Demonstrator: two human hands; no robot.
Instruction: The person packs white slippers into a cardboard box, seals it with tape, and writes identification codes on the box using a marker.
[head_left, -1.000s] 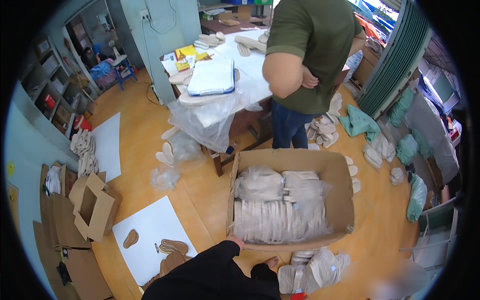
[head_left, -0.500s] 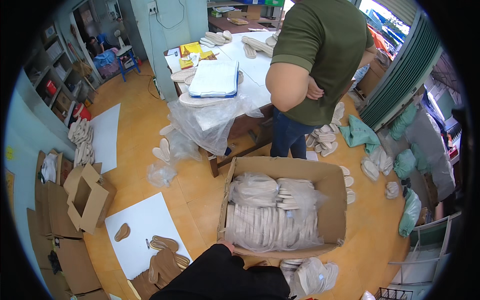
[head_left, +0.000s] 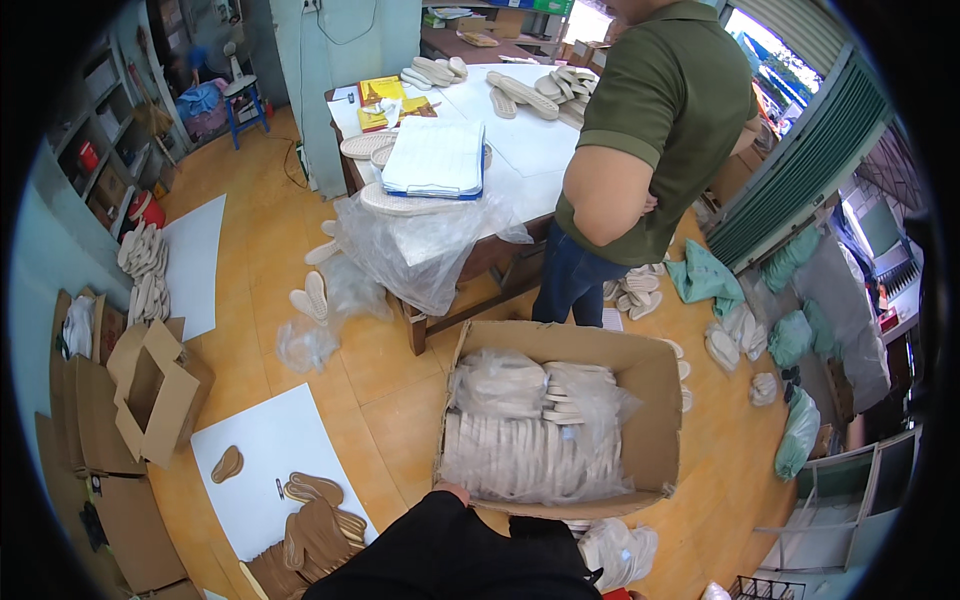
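1. Far left, an open carton [head_left: 165,395] sits on the orange floor [head_left: 400,410].
2. Next along, brown soles [head_left: 322,530] lie partly over a white sheet [head_left: 235,510], just left of the black sleeve [head_left: 430,545].
3. And here's the left hand's grip [head_left: 454,490], right at the near left corner of the big cardboard box [head_left: 655,400]! Pinching that edge or merely resting there? Can't tell; the fingers are too small.
4. Just right of the grip, inside the box, pale soles [head_left: 530,450] stand packed in clear plastic.
5. Near side of the box: a wrapped bundle [head_left: 618,552].
6. Beyond, a green-shirted co-worker [head_left: 650,110] stands beside the table [head_left: 520,150].
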